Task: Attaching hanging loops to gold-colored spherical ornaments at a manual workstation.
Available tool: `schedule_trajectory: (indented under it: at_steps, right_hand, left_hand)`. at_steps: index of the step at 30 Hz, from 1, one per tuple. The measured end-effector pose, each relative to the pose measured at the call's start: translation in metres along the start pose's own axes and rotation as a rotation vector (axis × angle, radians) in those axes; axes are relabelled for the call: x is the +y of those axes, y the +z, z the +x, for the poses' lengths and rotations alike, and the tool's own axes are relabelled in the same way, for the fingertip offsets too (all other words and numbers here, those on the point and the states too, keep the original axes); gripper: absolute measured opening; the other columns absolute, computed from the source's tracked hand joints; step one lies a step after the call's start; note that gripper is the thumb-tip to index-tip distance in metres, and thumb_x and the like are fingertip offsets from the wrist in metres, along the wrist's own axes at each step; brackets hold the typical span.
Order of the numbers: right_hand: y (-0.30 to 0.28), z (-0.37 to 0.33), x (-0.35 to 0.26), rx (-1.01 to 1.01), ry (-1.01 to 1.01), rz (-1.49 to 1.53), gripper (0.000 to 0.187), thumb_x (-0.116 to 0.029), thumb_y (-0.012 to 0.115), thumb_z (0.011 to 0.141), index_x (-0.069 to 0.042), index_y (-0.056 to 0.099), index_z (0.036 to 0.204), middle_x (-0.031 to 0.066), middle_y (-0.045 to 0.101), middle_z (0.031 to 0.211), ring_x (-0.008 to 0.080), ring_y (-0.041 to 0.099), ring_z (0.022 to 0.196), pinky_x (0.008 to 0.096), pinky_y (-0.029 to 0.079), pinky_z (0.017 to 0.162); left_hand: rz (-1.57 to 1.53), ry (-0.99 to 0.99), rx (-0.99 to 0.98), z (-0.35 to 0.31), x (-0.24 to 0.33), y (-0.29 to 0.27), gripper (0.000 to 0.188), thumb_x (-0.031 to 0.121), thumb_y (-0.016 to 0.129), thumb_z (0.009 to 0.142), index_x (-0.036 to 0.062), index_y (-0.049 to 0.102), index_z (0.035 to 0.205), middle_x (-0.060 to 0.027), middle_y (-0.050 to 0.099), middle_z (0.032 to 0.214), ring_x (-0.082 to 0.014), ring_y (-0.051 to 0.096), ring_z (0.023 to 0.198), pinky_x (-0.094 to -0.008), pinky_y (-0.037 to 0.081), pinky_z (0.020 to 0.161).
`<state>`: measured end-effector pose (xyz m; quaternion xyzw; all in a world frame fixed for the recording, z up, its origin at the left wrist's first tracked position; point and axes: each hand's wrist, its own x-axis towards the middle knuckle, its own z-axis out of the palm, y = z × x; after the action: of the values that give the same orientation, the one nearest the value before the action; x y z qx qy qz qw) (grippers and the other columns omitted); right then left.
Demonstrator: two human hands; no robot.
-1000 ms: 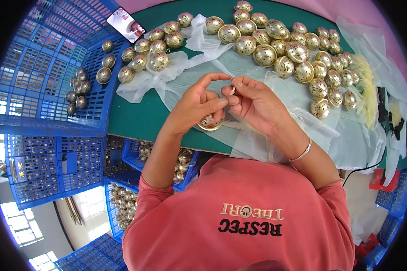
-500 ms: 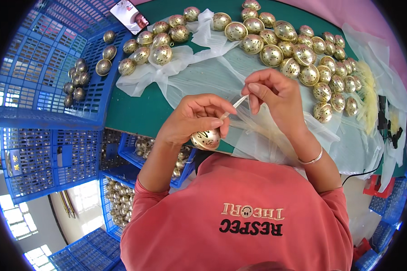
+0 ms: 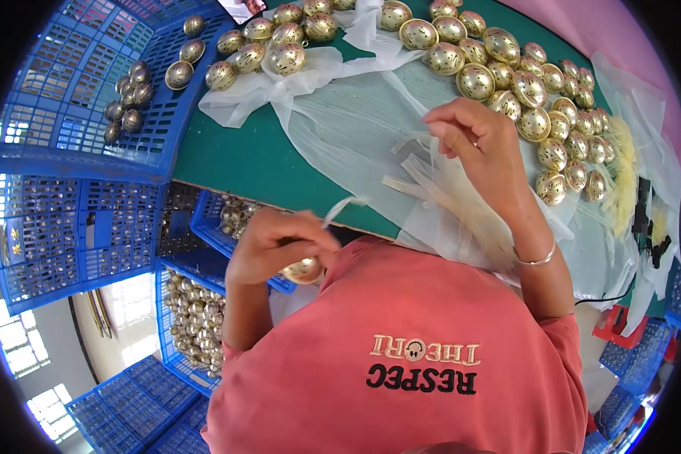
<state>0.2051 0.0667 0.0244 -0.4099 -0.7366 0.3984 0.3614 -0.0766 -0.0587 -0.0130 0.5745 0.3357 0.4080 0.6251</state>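
My left hand [image 3: 276, 246] is low at the table's front edge, closed around a gold patterned ball [image 3: 304, 271] close to my shirt. Its fingers are slightly blurred and cover part of the ball. A narrow white strip [image 3: 344, 209] sticks up beside those fingers. My right hand [image 3: 480, 147] hovers over the sheer white cloth, fingers curled in together; whether anything is between them is hidden. Below its fingertips lie several thin translucent strips [image 3: 424, 175] in a loose bundle.
Gold balls [image 3: 501, 45] crowd the far right of the green table [image 3: 234, 159], with a smaller group [image 3: 286, 57] at far left. Blue crates [image 3: 76, 166] with balls stand at left and below. Pale yellow feathery material [image 3: 620, 163] lies at right, beside black items [image 3: 643, 208].
My hands have parted. The left moved down and toward me with the ball and strip; the right let go of the strip and rose slightly. The view shifted a little.
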Motion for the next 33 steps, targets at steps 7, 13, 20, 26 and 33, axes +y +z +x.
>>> schedule_trajectory:
  at_steps: [7, 13, 20, 26, 33]
  right_hand:
    - [0.024, 0.021, 0.019, -0.165, -0.447, -0.633, 0.016, -0.001, 0.071, 0.071, -0.001, 0.065, 0.087, 0.0085, 0.059, 0.099, 0.0270, 0.056, 0.092, 0.0341, 0.049, 0.073]
    - [0.026, 0.035, 0.020, -0.197, -0.375, -0.574, 0.014, 0.000, 0.069, 0.070, -0.002, 0.057, 0.077, 0.0092, 0.058, 0.092, 0.0265, 0.055, 0.092, 0.0362, 0.047, 0.074]
    - [-0.014, 0.039, -0.046, -0.144, -0.275, -0.034, 0.011, 0.001, 0.066, 0.077, -0.001, 0.057, 0.082, 0.0065, 0.056, 0.091, 0.0184, 0.053, 0.086, 0.0294, 0.043, 0.077]
    - [-0.039, 0.027, -0.074, -0.047, -0.169, 0.293, 0.010, -0.007, 0.068, 0.083, -0.003, 0.059, 0.084, 0.0066, 0.056, 0.094, 0.0146, 0.052, 0.087, 0.0270, 0.042, 0.079]
    - [-0.039, 0.036, -0.062, -0.083, -0.122, 0.308, 0.010, -0.005, 0.070, 0.081, -0.003, 0.061, 0.085, 0.0077, 0.059, 0.096, 0.0171, 0.054, 0.091, 0.0297, 0.042, 0.085]
  left_hand:
    - [0.088, -0.380, 0.592, -0.088, -0.128, -0.063, 0.016, -0.005, 0.060, 0.083, -0.0054, 0.069, 0.097, -0.0120, 0.071, 0.085, -0.0183, 0.068, 0.076, -0.0281, 0.052, 0.069]
    - [0.609, -0.512, 0.546, -0.077, -0.067, -0.064, 0.019, -0.002, 0.058, 0.086, -0.0017, 0.070, 0.100, -0.0089, 0.070, 0.080, -0.0147, 0.066, 0.075, -0.0264, 0.051, 0.071]
    - [0.667, 0.094, 0.388, 0.051, 0.095, -0.023, 0.016, 0.010, 0.063, 0.086, -0.0008, 0.071, 0.096, -0.0085, 0.071, 0.084, -0.0138, 0.066, 0.074, -0.0269, 0.051, 0.068]
    - [1.194, 0.346, 0.320, 0.270, 0.132, -0.117, 0.022, 0.013, 0.062, 0.084, 0.0107, 0.071, 0.104, -0.0105, 0.071, 0.092, -0.0271, 0.067, 0.087, -0.0370, 0.051, 0.075]
    - [1.786, 0.011, 0.003, 0.398, 0.085, -0.189, 0.051, 0.010, 0.070, 0.072, 0.0233, 0.062, 0.121, -0.0096, 0.065, 0.109, -0.0321, 0.059, 0.105, -0.0437, 0.049, 0.088]
